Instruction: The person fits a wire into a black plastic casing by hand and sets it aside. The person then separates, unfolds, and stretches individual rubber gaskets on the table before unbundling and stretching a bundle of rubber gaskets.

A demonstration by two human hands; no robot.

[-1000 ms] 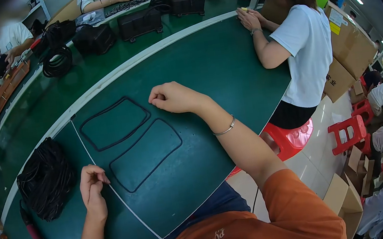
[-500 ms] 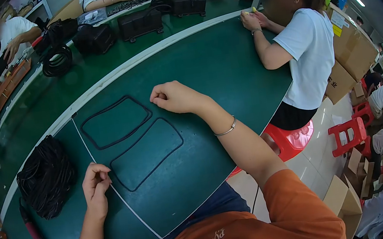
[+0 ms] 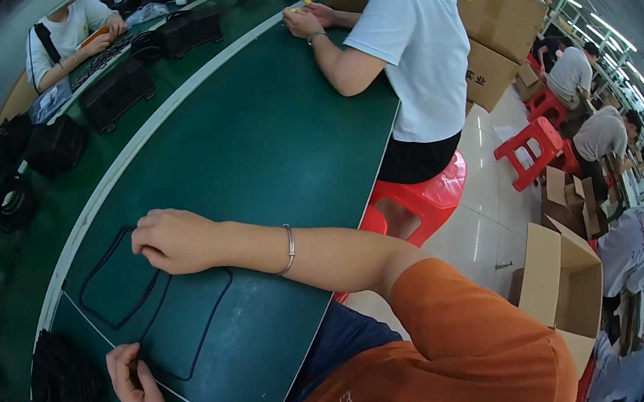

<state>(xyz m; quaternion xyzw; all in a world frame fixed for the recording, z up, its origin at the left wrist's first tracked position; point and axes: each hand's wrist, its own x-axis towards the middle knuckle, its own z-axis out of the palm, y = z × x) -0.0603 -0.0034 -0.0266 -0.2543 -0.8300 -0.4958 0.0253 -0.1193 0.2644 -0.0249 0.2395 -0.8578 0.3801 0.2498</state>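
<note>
Two thin black rectangular loops lie on the green table. My right hand [image 3: 175, 242], fingers curled, is over the corner of the farther loop [image 3: 118, 322]; whether it pinches anything is hidden. The nearer loop [image 3: 207, 330] lies partly under my right wrist. My left hand [image 3: 135, 381] rests by the near loop's left corner, thumb and fingers apart, with nothing seen between them. Left of it sits a bundle of black cords [image 3: 69, 401].
A co-worker in a white shirt [image 3: 420, 47] sits at the table's far right. Black boxes [image 3: 118, 94] and coiled cables [image 3: 12, 203] lie beyond the pale rail [image 3: 126, 150]. Red stools [image 3: 432, 194] and an open carton [image 3: 559, 275] stand at the right.
The camera view has turned right, shifting the scene leftward. My right hand has moved from beside the loops to over the farther one. My left hand's thumb and fingers have spread.
</note>
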